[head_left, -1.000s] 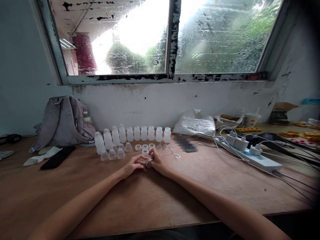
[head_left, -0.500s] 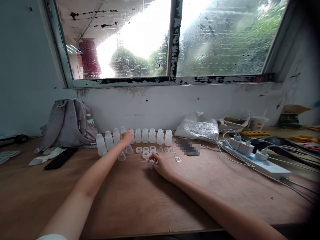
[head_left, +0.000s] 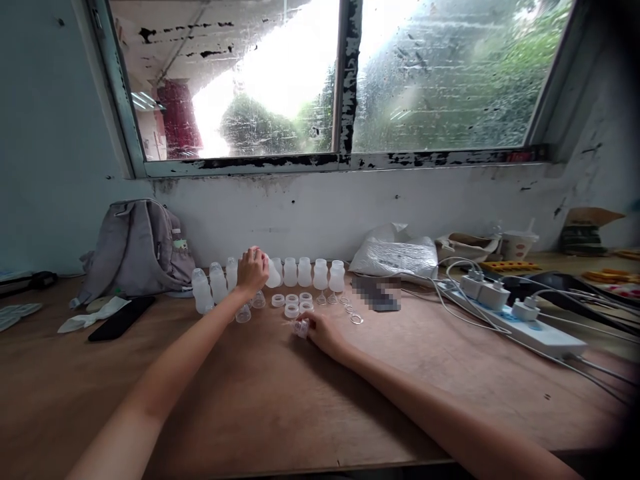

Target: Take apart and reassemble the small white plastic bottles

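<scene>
My left hand [head_left: 253, 272] is closed round the upper part of a frosted baby bottle [head_left: 273, 275], which leans in the back row. Part of that bottle is hidden behind my fingers. Low over the table, my right hand [head_left: 324, 331] pinches a clear bottle nipple set in a collar ring [head_left: 301, 328]. Just behind it lie several white collar rings [head_left: 291, 311]. Clear dome caps [head_left: 243, 313] stand by my left forearm, some of them covered by it. Capped bottles [head_left: 202, 292] are at the row's left end, uncapped bottles [head_left: 321, 273] at its right.
Clear nipples [head_left: 333, 299] and thin rings [head_left: 356, 319] lie right of the collars. A black phone [head_left: 121, 318] and a tissue are left, before a grey backpack [head_left: 135, 250]. On the right are a silver bag [head_left: 395, 253] and a power strip [head_left: 530, 333] with cables.
My left hand has left the nipple and collar, reached forward to the bottle row and closed on a bottle, which now tilts. My right hand keeps the nipple and collar, almost still.
</scene>
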`<state>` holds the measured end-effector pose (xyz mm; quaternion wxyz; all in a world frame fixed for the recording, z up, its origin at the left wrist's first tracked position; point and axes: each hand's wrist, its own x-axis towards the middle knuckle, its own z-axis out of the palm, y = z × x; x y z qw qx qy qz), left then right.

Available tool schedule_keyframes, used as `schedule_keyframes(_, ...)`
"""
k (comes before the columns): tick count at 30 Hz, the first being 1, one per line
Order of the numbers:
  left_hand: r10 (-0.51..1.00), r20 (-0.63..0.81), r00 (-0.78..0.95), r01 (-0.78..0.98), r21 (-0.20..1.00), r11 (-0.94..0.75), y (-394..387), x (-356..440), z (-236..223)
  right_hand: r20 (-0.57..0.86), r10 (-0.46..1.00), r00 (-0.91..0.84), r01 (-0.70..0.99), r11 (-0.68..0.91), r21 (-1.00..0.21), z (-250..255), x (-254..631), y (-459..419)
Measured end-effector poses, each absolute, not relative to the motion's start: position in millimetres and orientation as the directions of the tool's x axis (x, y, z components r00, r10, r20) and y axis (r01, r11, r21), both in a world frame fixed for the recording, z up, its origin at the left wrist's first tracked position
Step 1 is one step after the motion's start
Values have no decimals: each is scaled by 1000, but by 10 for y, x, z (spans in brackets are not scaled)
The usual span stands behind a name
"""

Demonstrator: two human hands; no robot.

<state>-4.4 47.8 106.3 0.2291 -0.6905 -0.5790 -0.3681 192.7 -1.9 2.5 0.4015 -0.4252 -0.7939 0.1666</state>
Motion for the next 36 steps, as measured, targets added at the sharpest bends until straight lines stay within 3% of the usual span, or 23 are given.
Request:
schedule_keyframes(3,572,813,106,913,148,-379,161,-1,941,487,832,-267,437,555,-708,33,1944,9)
schedule_keyframes(8,632,717,294,764,221,-606,-260,106,478,415,885,-212,259,460,-849,30,1963,60)
schedule_keyframes(11,634,731,251,637,369,-677,-341,139,282,345,916,-206,129,375,-918,70,1967,40)
schedule_keyframes(16,792,581,189,416,683,-600,-308,111,199,281,935,-218,64,301,-951,116,1953,-2)
schedule_keyframes(21,865,352,359,292,838,-462,-225,62,190,297,930,-218,82,320,-944,58,1942,22)
schedule_keyframes(27,872,296,389,328,840,-432,-203,35,197,238,959,-154,134,259,-957,33,1942,15)
schedule_keyframes(32,854,394,340,469,716,-517,-316,93,245,180,971,-156,-71,171,-983,168,1917,-42)
schedule_keyframes(36,804,459,377,495,635,-594,-420,208,253,331,912,-244,-128,308,-943,384,1869,-205)
